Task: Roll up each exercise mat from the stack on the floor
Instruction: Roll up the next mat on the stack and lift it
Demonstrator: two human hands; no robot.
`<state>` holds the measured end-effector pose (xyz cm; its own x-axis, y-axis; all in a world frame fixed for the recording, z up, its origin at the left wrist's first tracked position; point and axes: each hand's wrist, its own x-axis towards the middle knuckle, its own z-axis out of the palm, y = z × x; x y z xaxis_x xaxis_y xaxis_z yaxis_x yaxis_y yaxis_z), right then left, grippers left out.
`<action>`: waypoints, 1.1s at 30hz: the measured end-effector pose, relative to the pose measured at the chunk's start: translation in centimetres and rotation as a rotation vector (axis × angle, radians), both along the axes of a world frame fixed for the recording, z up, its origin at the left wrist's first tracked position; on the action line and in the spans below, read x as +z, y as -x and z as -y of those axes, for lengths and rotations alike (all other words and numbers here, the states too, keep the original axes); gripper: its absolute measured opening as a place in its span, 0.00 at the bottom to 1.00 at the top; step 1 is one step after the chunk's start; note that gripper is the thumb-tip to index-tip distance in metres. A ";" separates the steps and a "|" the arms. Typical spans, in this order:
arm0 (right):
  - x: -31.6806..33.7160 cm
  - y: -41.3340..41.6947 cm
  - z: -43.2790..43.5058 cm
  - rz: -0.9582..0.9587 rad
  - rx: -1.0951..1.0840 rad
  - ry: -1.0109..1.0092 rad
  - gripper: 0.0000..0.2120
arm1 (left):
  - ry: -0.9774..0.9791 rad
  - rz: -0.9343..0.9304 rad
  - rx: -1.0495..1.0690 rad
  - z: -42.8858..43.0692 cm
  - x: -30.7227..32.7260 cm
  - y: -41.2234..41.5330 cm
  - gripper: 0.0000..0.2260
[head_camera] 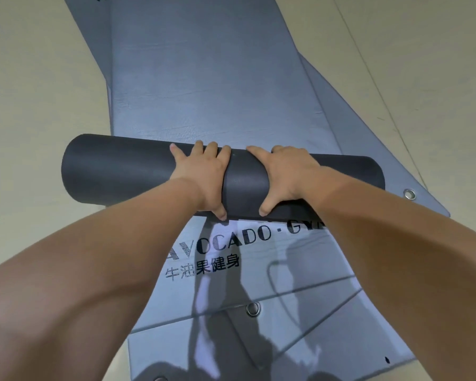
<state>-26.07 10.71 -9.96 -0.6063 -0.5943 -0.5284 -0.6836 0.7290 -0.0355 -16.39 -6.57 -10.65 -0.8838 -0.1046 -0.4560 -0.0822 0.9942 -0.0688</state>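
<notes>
**A:** Where's the rolled mat (149, 166) sitting, exactly?

**B:** It's laid crosswise on the stack of mats (349, 133), a dark tube about mid-frame. The middle is gripped from above by both hands. A long stretch of roll is left sticking out on each side, more on the left than the right.

**A:** And how's it held?

**B:** The left hand (201, 174) is wrapped over it, with fingers curled across the far top edge and the thumb tucked down the near side by the underside. The right hand (283, 174) is set the same way, mirrored. A bare band of roll is left between them, so the hands aren't touching each other.

**A:** What's under it?

**B:** Beyond the roll a flat grey mat (204, 78) is stretched away, and the roll's far side is met by it. Whether the two are one piece can't be told. On the near side a printed mat (259, 270) is seen, marked "AVOCADO · GY…" with Chinese characters below. The end of the wording is covered by the right forearm.

More mats are fanned out underneath at odd angles. One metal eyelet (409, 193) is seen just past the roll's right end, and another eyelet (252, 309) below the lettering. A pale floor (39, 105) is seen all round.
</notes>
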 end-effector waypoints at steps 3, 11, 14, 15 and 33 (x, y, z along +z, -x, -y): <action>0.1 -1.6 -0.2 -0.042 -0.020 0.008 0.69 | 0.031 -0.043 -0.058 -0.3 -0.1 -1.0 0.60; -0.1 -12.0 -1.2 0.045 -0.284 0.066 0.65 | 0.030 -0.027 -0.350 0.9 1.0 -5.2 0.55; -0.7 -16.6 -1.1 0.075 -0.356 0.027 0.66 | 0.015 -0.060 -0.467 1.5 1.0 -7.6 0.54; -0.9 -17.8 -1.1 0.069 -0.357 0.021 0.66 | 0.010 -0.073 -0.479 1.7 0.9 -8.5 0.54; -0.8 -15.0 -2.5 0.378 -0.425 0.305 0.63 | -1.476 -0.323 1.817 -7.4 -1.5 -15.7 0.40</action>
<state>-11.09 13.24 -10.72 -0.6273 -0.5002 -0.5969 -0.2368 0.8527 -0.4657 -0.66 0.83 -12.15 -0.3388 -0.4175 -0.8432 -0.4509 -0.7145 0.5349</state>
